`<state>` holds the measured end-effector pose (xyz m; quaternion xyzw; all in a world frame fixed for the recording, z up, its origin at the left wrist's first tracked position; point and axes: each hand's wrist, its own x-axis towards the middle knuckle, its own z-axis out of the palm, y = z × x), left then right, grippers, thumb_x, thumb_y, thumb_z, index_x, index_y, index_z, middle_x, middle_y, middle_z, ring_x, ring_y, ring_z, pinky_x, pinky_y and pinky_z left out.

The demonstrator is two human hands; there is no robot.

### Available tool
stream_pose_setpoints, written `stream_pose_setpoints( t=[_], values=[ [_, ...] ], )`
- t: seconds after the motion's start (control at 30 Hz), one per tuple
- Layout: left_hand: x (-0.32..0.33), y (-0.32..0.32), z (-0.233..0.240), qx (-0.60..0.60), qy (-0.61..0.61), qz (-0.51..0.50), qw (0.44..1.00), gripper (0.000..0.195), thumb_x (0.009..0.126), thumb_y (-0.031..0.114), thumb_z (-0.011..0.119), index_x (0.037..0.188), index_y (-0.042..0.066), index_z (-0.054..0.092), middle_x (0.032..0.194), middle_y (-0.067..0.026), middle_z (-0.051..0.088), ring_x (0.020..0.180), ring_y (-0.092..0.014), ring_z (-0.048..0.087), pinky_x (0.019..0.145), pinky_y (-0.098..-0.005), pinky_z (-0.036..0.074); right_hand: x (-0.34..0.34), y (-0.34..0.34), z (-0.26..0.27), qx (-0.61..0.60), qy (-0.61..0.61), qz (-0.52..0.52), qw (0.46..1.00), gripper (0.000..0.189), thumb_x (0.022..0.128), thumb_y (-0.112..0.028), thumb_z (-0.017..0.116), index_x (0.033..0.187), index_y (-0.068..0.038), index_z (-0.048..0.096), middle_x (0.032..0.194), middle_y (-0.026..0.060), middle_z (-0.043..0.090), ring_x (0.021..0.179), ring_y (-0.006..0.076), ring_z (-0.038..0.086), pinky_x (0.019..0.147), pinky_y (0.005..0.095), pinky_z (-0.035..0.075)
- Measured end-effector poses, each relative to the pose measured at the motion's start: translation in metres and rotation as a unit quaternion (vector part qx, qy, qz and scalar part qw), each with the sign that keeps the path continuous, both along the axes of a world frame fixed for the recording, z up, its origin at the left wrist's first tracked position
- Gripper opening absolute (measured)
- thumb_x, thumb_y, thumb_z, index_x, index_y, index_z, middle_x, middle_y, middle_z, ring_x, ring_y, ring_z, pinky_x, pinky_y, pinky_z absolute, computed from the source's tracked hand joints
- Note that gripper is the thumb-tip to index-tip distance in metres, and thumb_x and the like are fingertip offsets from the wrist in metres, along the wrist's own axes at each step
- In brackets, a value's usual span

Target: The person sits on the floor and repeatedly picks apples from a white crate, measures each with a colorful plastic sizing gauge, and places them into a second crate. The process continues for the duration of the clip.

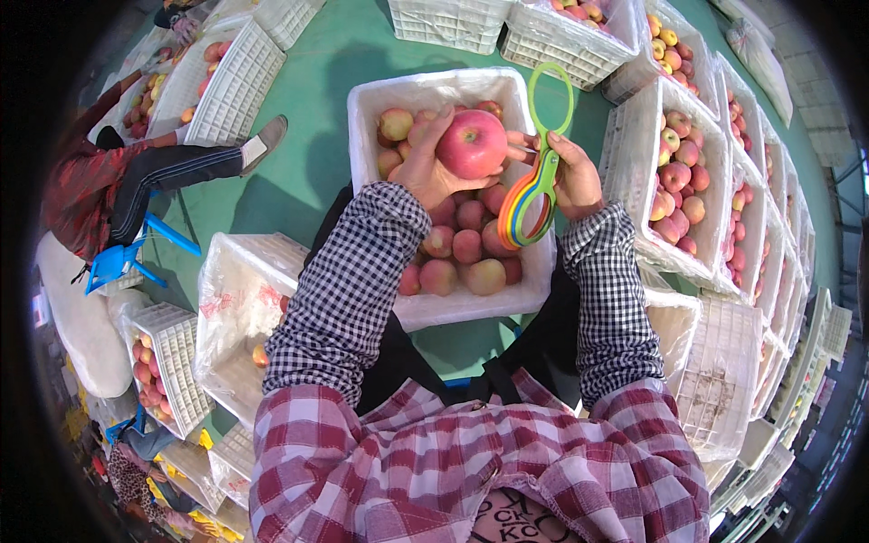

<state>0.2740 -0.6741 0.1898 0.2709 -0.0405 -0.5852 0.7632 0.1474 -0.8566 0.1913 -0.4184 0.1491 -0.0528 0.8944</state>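
My left hand holds a large red apple with its dimpled end turned up. In my right hand is a set of coloured plastic sizing rings, pinched near where they join. One green ring points away from me, while the orange, yellow, blue and green ones hang together toward me. Both hands are above a white lined crate between my knees, which holds many red and yellowish apples. The fingertips of my left hand are partly hidden behind the apple.
Lined crates of apples stand in rows at the right, with others at the top. A crate with few apples visible is at my left. A seated person on a blue stool works at upper left. The floor is green.
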Motion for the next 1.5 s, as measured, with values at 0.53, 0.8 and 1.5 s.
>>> stream_pose_setpoints(
  t=[0.53, 0.8, 1.5],
  values=[
    [0.039, 0.149, 0.008, -0.047, -0.083, 0.267, 0.959, 0.061, 0.088, 0.040, 0.055, 0.136, 0.007, 0.037, 0.135, -0.0189, 0.046, 0.123, -0.039, 0.045, 0.099, -0.0648, 0.036, 0.000, -0.016, -0.036, -0.072, -0.012, 0.056, 0.996, 0.036, 0.092, -0.035, 0.052, 0.109, -0.003, 0.057, 0.121, 0.0189, 0.058, 0.098, 0.0249, 0.062, 0.079, 0.0358, 0.053],
    [0.009, 0.460, -0.129, 0.365, 0.055, 0.515, 0.773, 0.064, 0.077, 0.022, 0.074, 0.131, 0.011, 0.043, 0.132, -0.0139, 0.046, 0.117, -0.033, 0.049, 0.090, -0.0556, 0.045, -0.014, -0.019, -0.019, -0.097, 0.047, 0.069, 0.992, 0.028, 0.094, -0.033, 0.050, 0.102, -0.007, 0.057, 0.123, 0.0192, 0.056, 0.098, 0.0233, 0.060, 0.087, 0.0348, 0.048],
    [-0.055, 0.553, -0.280, 0.845, -0.327, -0.233, 0.352, 0.045, 0.082, 0.027, 0.062, 0.120, 0.003, 0.056, 0.118, -0.0206, 0.058, 0.109, -0.026, 0.059, 0.089, -0.0356, 0.050, -0.002, -0.011, -0.025, -0.068, 0.108, 0.076, 0.989, 0.025, 0.095, -0.031, 0.047, 0.096, -0.008, 0.056, 0.114, 0.0170, 0.061, 0.094, 0.0241, 0.060, 0.085, 0.0364, 0.047]
  ],
)
